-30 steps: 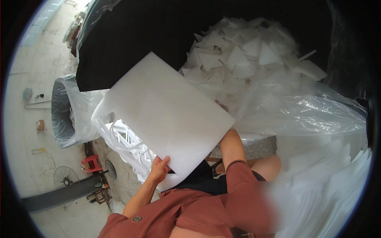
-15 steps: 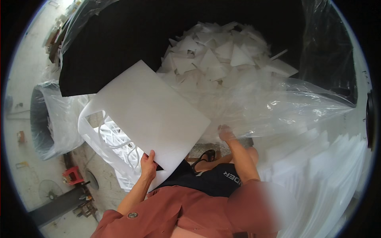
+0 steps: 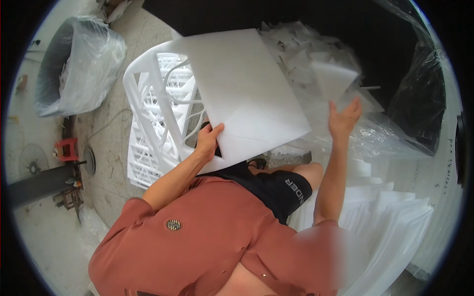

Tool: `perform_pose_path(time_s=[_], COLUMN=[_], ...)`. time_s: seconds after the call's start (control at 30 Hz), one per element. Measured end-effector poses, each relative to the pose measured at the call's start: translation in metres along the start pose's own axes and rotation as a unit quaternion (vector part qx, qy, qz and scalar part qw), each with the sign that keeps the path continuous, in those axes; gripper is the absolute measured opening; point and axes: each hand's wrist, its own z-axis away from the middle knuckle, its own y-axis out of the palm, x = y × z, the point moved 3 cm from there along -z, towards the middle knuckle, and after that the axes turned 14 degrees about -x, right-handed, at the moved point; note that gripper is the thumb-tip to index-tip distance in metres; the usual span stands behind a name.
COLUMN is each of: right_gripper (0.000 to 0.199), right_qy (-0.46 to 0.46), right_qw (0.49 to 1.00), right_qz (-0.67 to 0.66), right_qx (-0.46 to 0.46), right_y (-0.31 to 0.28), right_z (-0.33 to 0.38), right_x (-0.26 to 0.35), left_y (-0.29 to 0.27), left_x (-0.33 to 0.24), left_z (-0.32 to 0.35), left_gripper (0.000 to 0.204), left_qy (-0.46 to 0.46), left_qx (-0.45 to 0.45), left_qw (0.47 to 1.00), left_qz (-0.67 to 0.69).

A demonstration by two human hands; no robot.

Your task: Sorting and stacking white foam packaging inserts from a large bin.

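My left hand (image 3: 208,141) grips a large white foam sheet (image 3: 247,84) by the edge of a cutout, fingers through the opening and thumb on top. The sheet slants across my lap; its left part is a frame of curved cutouts. My right hand (image 3: 344,118) is raised on the right with its fingers apart. Just beyond its fingertips is a motion-blurred, wedge-shaped white foam piece (image 3: 333,79); whether it still touches the fingers is hard to tell. Behind it lies a heap of white foam offcuts (image 3: 301,49) against a black surface.
Under the sheet's left side stand stacked foam frames (image 3: 143,158). Upright white sheets (image 3: 385,212) lean on my right, below clear plastic film (image 3: 395,140). A plastic-lined bin (image 3: 98,69) stands at the far left, with a red tool (image 3: 67,149) and a fan (image 3: 33,159) nearer.
My right hand has risen to the right from behind the plastic film, and a blurred foam piece now shows beyond it. The view has shifted left; my left hand keeps its grip.
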Motion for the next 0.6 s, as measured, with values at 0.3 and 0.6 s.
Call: perform_pose_path(time_s=[0.3, 0.6], right_gripper=[0.113, 0.094], right_qy=[-0.235, -0.172], right_qw=[0.926, 0.956], right_qz=[-0.019, -0.13], right_qx=[0.295, 0.199], right_y=[0.072, 0.054], right_z=[0.188, 0.185], right_x=[0.085, 0.094], left_y=[0.011, 0.025], left_x=[-0.026, -0.034], left_z=[0.026, 0.03], left_gripper=[0.024, 0.03], left_qy=[-0.07, -0.045], left_qx=[0.163, 0.262], left_qw=[0.98, 0.963], left_qz=[0.087, 0.052])
